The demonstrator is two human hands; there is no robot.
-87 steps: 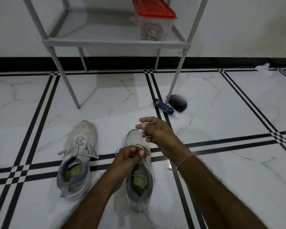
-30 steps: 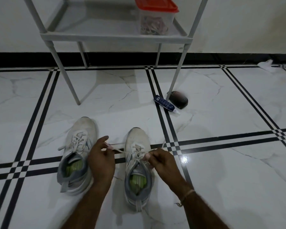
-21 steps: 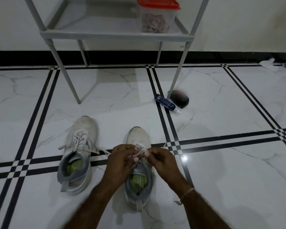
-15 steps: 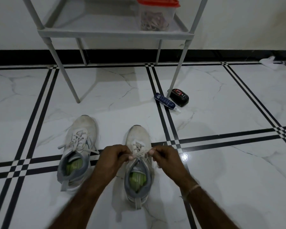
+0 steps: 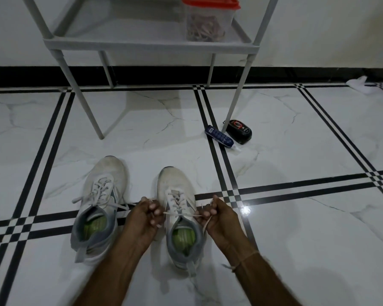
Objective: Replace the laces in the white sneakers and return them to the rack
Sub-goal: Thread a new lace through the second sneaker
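Half a second ago both hands were bunched close together over the tongue of the right sneaker point(image 5: 179, 208); now they have drawn apart, one to each side of it. The left hand point(image 5: 146, 217) has its fingers point(image 5: 155, 214) clenched around one end of the lace point(image 5: 181, 214), and the right hand point(image 5: 219, 217) has its fingers point(image 5: 205, 214) clenched around the other end. The lace runs taut between the two sets of fingers, just across the top eyelets, which reads as the first cross of a knot being pulled snug. The sneaker stands upright on the floor point(image 5: 296, 217), toe pointing away from the fingers and its grey collar just below them. The left sneaker point(image 5: 100, 206) sits just beyond the left hand's fingers, already laced, with loose ends trailing toward them. By my judgement the relacing is nearly finished: what remains is the bow on this shoe, perhaps tidying the other, then lifting both. The rack point(image 5: 150, 44) stands well beyond the fingers, its shelf carrying a red-lidded container point(image 5: 209, 18) on the right side and otherwise open for the pair. A blue tube point(image 5: 219, 136) and a black case point(image 5: 239, 131) lie near the rack's front right leg, well clear of the hands.
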